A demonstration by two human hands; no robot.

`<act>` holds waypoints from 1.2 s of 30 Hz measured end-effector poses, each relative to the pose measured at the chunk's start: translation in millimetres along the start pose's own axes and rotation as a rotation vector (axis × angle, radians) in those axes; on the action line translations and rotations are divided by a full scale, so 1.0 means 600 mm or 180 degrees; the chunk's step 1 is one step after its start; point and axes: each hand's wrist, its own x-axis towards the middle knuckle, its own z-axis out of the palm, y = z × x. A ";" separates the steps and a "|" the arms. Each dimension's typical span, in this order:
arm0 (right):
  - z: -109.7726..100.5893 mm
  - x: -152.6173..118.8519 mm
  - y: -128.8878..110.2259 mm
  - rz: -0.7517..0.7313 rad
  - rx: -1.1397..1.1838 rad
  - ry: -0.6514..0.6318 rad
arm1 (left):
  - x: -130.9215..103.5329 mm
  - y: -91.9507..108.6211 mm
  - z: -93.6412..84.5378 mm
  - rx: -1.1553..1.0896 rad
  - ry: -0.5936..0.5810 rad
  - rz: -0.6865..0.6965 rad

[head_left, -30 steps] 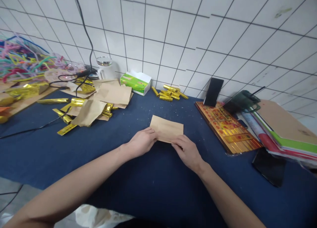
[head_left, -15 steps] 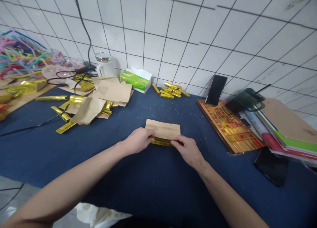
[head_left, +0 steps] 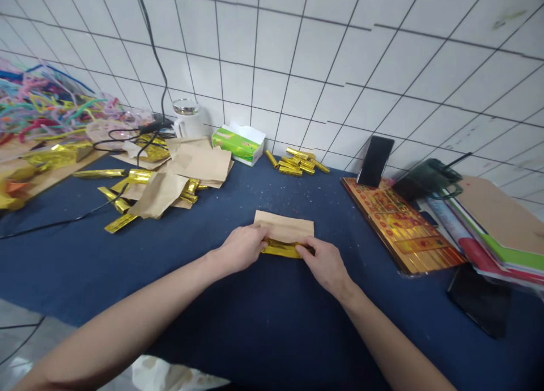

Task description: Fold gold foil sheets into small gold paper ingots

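Observation:
A sheet of brown paper with a gold foil side [head_left: 284, 228] lies on the blue tabletop in front of me, its near edge turned up in a gold strip [head_left: 281, 249]. My left hand [head_left: 243, 246] pinches the left end of that strip, thumb toward me and fingers over the paper. At the right end, my right hand [head_left: 323, 262] grips the same fold between thumb and fingers. Both hands rest close to the table. Whether anything lies inside the fold is hidden.
Rolled gold tubes [head_left: 297, 162] lie by the tiled wall, right of a green tissue pack [head_left: 238, 144]. Brown sheets [head_left: 199, 160] and gold rolls are heaped at left, near a white mug [head_left: 188, 120] and black cable. At right are a phone [head_left: 375, 161], a red-gold box [head_left: 399, 226] and folders [head_left: 501, 215].
More of the gold strip shows along the near edge between my hands. The whole scene has shifted slightly down and right in the view; both hands keep their hold.

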 end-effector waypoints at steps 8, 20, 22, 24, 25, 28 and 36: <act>0.012 0.000 0.007 -0.0195 -0.0228 0.0164 | 0.002 0.007 0.001 0.0131 -0.0050 -0.0134; 0.025 -0.001 0.013 -0.0144 -0.0319 0.0274 | 0.010 0.000 0.014 0.0261 0.0201 -0.0056; 0.027 -0.001 0.012 -0.0162 -0.0336 0.0280 | 0.011 0.002 0.010 0.0368 0.0365 0.0010; 0.028 -0.002 0.011 -0.0177 -0.0346 0.0286 | 0.009 0.008 0.005 0.0642 0.0595 0.0053; 0.028 -0.002 0.011 -0.0183 -0.0346 0.0291 | 0.007 0.013 0.003 0.0802 0.0672 0.0095; 0.029 -0.003 0.009 -0.0217 -0.0349 0.0290 | -0.005 0.033 0.005 0.1070 0.0560 0.0438; 0.026 -0.003 0.006 -0.0207 -0.0453 0.0276 | -0.041 0.075 0.033 0.1049 0.0384 0.0748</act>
